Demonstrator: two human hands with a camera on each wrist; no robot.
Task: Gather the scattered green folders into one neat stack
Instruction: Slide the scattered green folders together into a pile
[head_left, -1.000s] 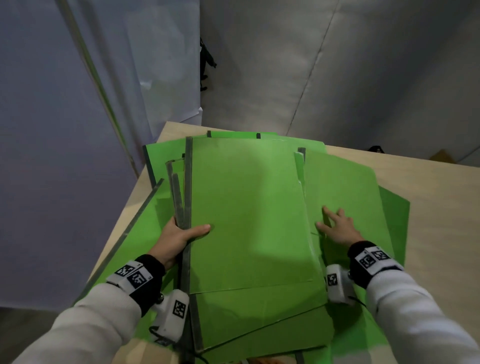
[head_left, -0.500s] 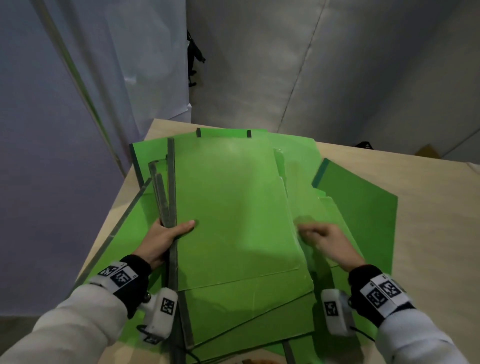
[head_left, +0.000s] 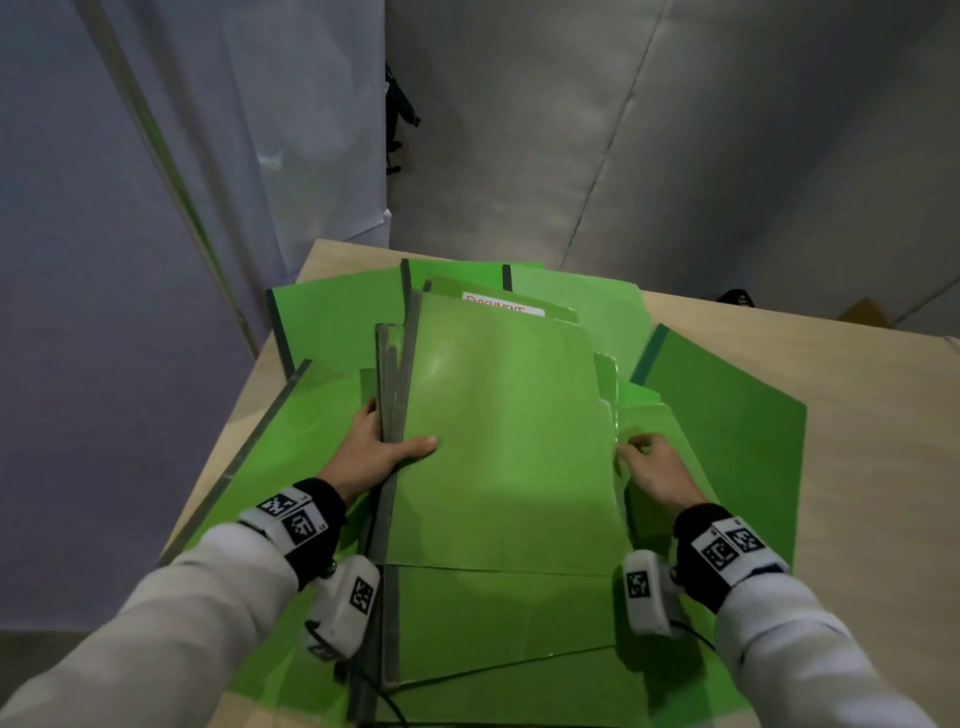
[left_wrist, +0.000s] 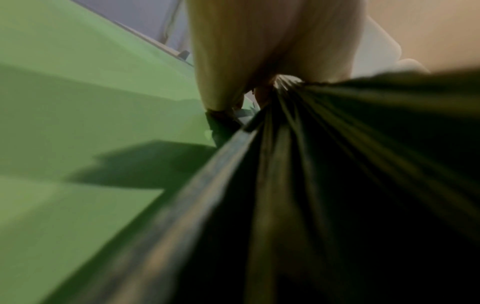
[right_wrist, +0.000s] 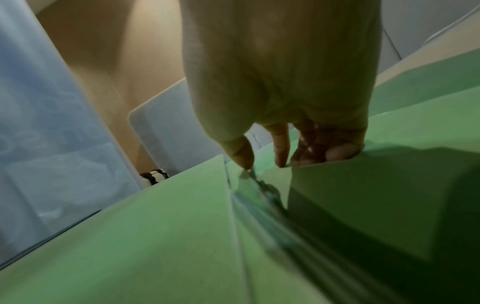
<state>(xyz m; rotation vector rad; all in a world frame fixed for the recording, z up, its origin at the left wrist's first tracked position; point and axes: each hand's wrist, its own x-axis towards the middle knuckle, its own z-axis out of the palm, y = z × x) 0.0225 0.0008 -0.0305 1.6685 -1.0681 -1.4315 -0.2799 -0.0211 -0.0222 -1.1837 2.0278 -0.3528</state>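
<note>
A bundle of green folders (head_left: 504, 441) with dark spines lies tilted in the middle of the table. A white label (head_left: 501, 306) peeks out at its far end. My left hand (head_left: 384, 441) grips the bundle by its spines (left_wrist: 285, 164), thumb on top and fingers at the left side. My right hand (head_left: 644, 457) is at the bundle's right edge with its fingers (right_wrist: 281, 148) curled; they tuck behind the edge of a light green folder (right_wrist: 350, 195) while the thumb meets the bundle's page edges. More folders (head_left: 493, 623) lie fanned out underneath, towards me.
A darker green folder (head_left: 727, 415) lies askew on the right of the wooden table (head_left: 857, 467). Other folders stick out at the left (head_left: 301, 415) and far left (head_left: 337, 322), near the table's left edge. Grey curtains hang behind.
My right hand slid left from flat on the right-hand folder to the bundle's right edge and curled its fingers. The bundle tilted up at its spine side, baring the label.
</note>
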